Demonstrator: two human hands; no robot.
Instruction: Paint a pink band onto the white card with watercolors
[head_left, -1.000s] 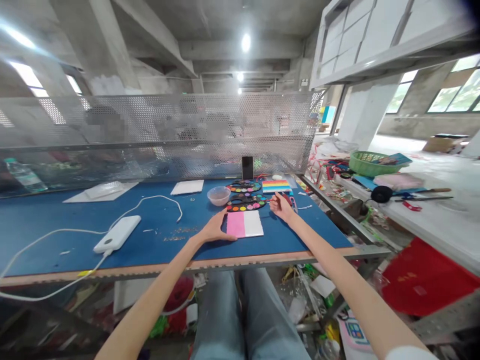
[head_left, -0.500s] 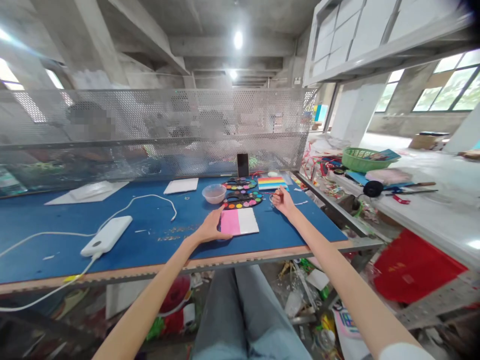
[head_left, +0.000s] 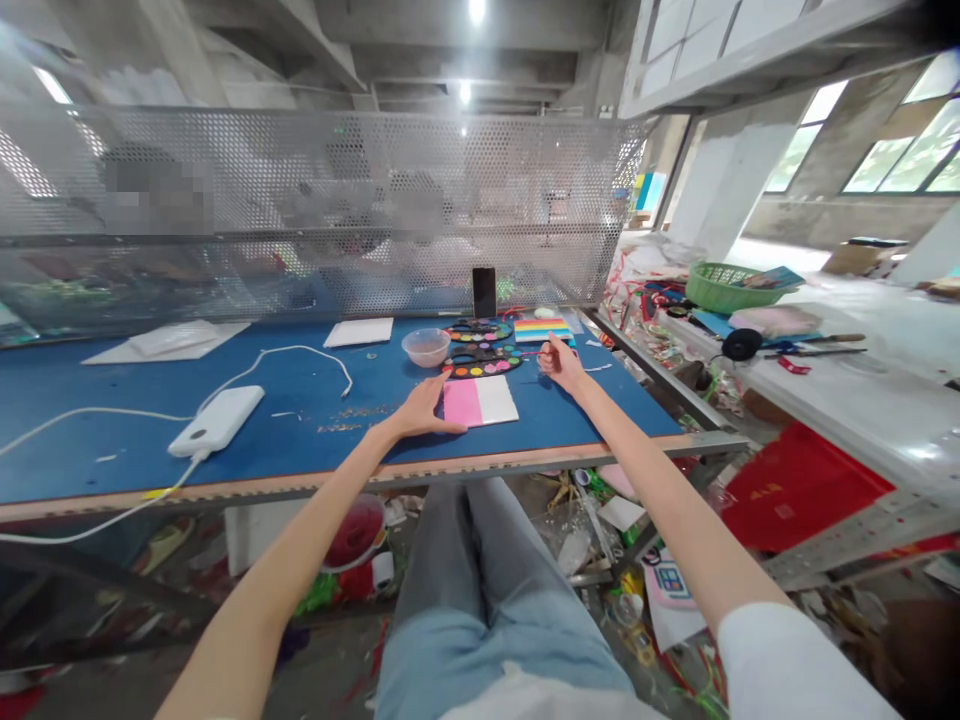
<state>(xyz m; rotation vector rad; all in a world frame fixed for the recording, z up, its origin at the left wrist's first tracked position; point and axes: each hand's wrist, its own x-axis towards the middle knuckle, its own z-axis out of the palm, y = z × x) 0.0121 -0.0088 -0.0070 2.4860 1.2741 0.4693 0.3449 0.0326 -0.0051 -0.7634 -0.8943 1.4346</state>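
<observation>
L hand (head_left: 424, 410) lying open, flat, fingertips resting on edge of pink-and-white rectangular card (head_left: 480, 401), card sitting on blue work table (head_left: 315, 380). R hand (head_left: 561, 362) closing in pinch on thin paintbrush (head_left: 543, 352), seemingly, just right of black oval watercolour palette (head_left: 481, 363); rainbow-striped card (head_left: 541, 331) close beyond. Clear plastic bowl (head_left: 425, 347) sitting near palette. Risks: brush dripping on card if loaded w/ paint; L hand smearing pink if wet; sleeveless forearm catching bowl, tipping it.

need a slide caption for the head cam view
Left hand on a half-pink, half-white card, right hand pinching a thin paintbrush by a watercolour palette on a blue worktable
</observation>
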